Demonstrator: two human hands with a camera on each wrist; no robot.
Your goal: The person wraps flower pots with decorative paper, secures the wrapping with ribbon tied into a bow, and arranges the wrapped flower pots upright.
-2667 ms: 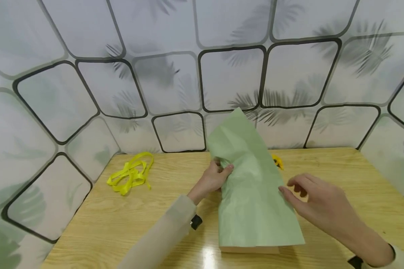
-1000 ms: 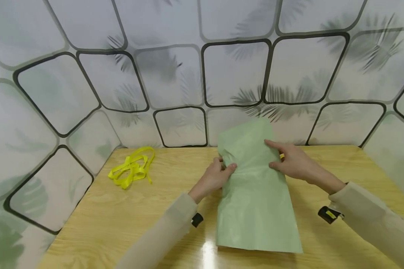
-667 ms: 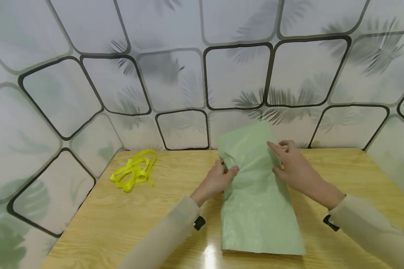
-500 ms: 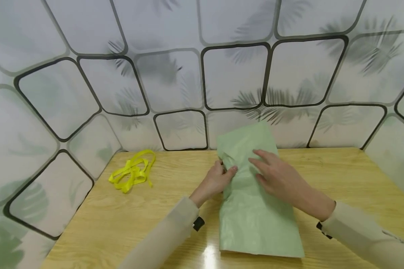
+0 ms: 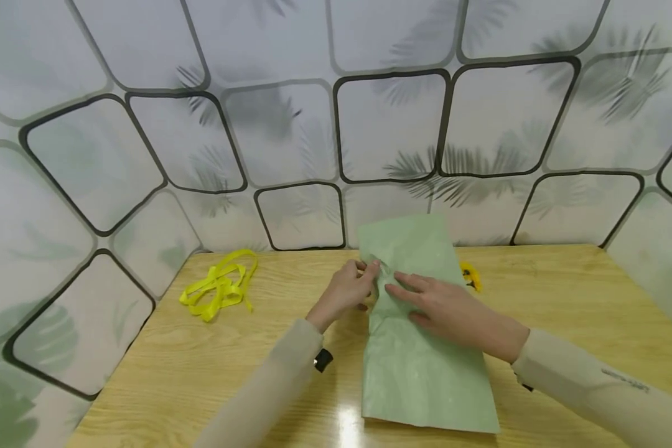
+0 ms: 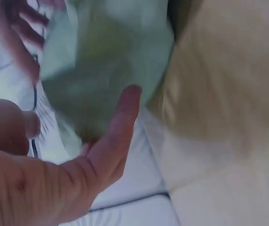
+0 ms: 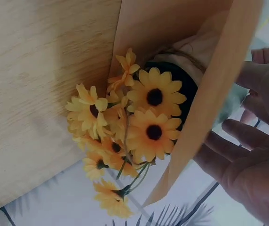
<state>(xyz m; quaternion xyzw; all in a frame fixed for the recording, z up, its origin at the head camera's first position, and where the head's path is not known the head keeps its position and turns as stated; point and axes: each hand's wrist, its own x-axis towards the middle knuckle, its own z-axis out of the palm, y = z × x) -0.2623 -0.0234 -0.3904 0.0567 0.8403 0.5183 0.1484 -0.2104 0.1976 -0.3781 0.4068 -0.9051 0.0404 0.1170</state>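
Observation:
Pale green wrapping paper (image 5: 420, 373), brown on its inner side, lies folded over a bunch of yellow sunflowers (image 5: 470, 277). In the right wrist view the blooms (image 7: 154, 115) poke out of the paper's open side, with a beige wrap and twine behind them. At the crumpled left edge is my left hand (image 5: 344, 289), thumb by the crease. A gap shows between its thumb (image 6: 7, 127) and the paper in the left wrist view, where one finger reaches out straight. My right hand (image 5: 453, 311) rests on top of the paper, fingers fairly straight and pointing left.
A loose tangle of yellow ribbon (image 5: 221, 286) lies at the back left of the wooden table (image 5: 201, 373). Behind the table rises a patterned fabric wall (image 5: 392, 130). Each wrist carries a small black device.
My right hand has moved from the paper's right side leftward across its top, folding the flap over. My left thumb has shifted up and back from its earlier pinch. More sunflower shows at the right.

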